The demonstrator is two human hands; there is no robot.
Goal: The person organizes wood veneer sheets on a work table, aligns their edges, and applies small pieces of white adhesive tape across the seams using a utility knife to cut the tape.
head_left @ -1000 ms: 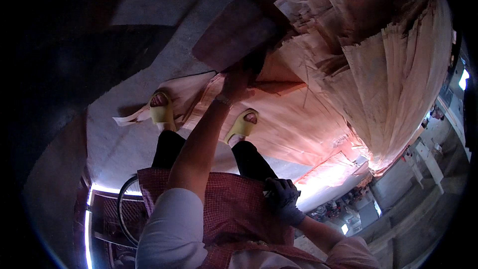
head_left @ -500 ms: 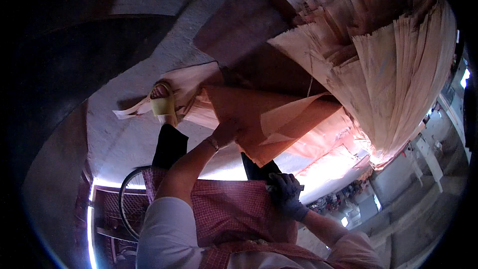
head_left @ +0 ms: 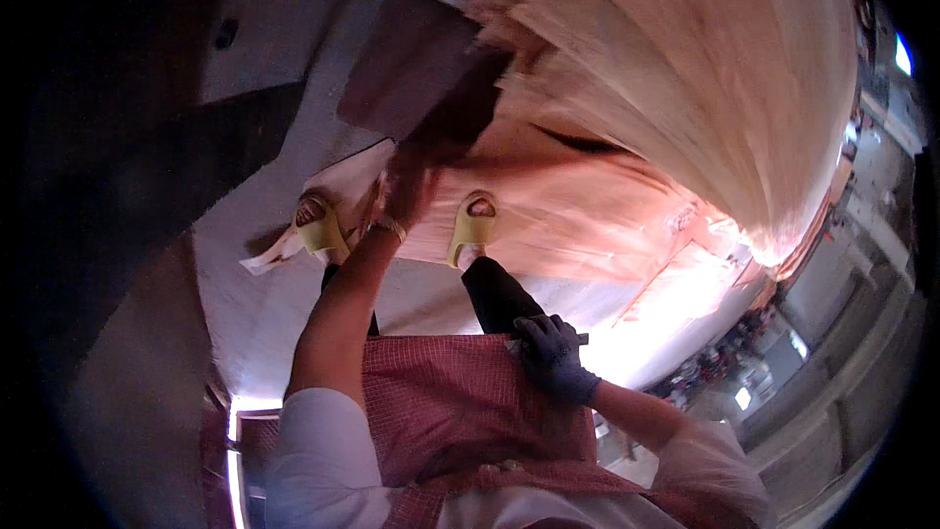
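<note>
My left hand, bare and smeared by motion, is over the near-left edge of the thin wood veneer sheets on the floor. Its fingers do not show clearly, and I cannot tell whether it touches a sheet. In front of the checked red apron, my right hand wears a grey-blue glove. Its fingers are wrapped round a dark, narrow bar-like tool, whose ends stick out on both sides. The tool's exact kind is hidden by the glove.
A big leaning stack of pale veneer fills the far right. My feet in yellow sandals stand on the sheets and a torn veneer piece. A dark panel lies left, and bright light falls on the floor at right.
The orange veneer sheet that was raised by my left hand is no longer held up before me. My left hand has moved away from me. The right hand keeps its tool. The view has shifted.
</note>
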